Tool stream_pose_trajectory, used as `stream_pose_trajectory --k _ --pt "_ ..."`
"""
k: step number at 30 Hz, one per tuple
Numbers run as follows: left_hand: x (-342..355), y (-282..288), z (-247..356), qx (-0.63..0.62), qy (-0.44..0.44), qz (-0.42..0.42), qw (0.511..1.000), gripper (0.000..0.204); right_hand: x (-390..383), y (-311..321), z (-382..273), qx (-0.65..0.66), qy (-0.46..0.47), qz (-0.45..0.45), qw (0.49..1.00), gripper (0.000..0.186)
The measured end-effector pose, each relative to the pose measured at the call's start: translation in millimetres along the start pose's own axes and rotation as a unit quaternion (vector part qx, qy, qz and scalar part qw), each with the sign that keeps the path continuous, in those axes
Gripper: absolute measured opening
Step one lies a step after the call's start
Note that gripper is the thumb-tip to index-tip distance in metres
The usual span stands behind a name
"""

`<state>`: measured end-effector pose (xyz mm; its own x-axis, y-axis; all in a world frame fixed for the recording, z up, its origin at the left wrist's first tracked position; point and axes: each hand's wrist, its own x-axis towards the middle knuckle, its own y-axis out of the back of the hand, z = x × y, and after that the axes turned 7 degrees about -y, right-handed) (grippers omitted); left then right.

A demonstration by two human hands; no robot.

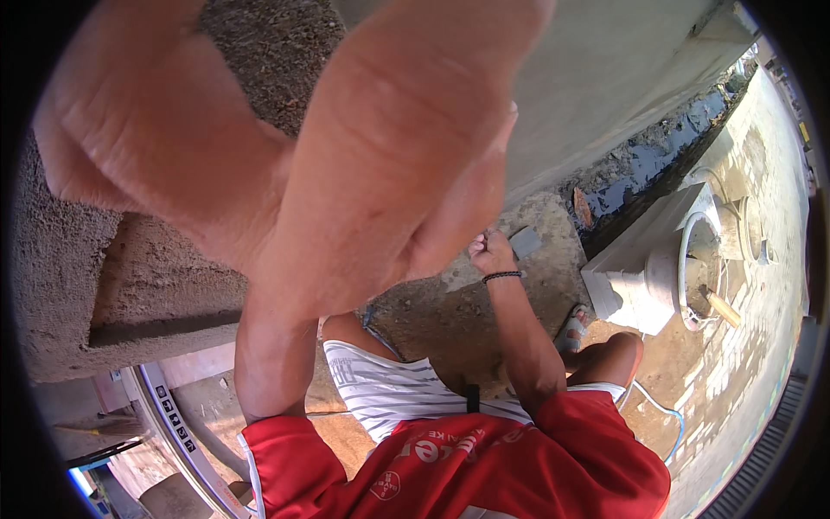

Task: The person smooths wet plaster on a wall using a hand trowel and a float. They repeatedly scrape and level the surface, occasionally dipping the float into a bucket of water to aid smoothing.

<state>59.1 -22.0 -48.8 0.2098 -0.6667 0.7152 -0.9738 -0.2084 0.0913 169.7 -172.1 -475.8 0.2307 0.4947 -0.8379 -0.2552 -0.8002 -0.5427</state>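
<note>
My left hand (372,156) is raised very close to the view and fills much of its upper left. Its fingers are stretched and apart, with their tips cut off by the top edge. Nothing shows between them. Lower down, my right hand (493,251) is closed, a dark braided band round its wrist. What it holds, if anything, is too small to make out. Right beside it is a flat grey rectangular piece (524,242); I cannot tell if the hand touches it.
A rough cement-coated block with a recess (164,281) stands at left. A smooth grey wall (605,78) rises beyond. Rubble (666,160) lies along its foot. To the right are a pale block (635,259) and a round basin (699,268) with a wooden handle (724,308). A blue hose (679,424) crosses the floor.
</note>
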Motion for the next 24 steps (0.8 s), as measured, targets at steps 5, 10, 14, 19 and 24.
stream_pose_trajectory --k 5,10,14,19,24 --pt "-1.7 2.8 -17.2 0.022 -0.001 -0.001 1.0 0.038 -42.9 -58.0 16.9 -0.006 0.046 -0.051 0.998 0.019" --pt "-1.8 8.7 -11.3 0.022 -0.002 -0.004 1.0 0.038 -149.2 -71.1 9.5 -0.032 0.047 -0.111 0.992 0.02" --pt "3.6 2.8 -17.2 0.022 -0.011 -0.007 1.0 0.037 -156.9 -22.5 -12.4 -0.024 0.026 -0.158 0.987 0.018" --pt "1.3 4.0 -11.9 0.019 -0.007 -0.005 1.0 0.037 -54.7 36.6 -18.9 0.008 -0.063 -0.112 0.992 0.017" --pt "4.8 8.8 -8.7 0.021 -0.02 -0.015 0.999 0.036 -14.4 29.5 -18.2 0.003 -0.06 -0.054 0.997 0.032"
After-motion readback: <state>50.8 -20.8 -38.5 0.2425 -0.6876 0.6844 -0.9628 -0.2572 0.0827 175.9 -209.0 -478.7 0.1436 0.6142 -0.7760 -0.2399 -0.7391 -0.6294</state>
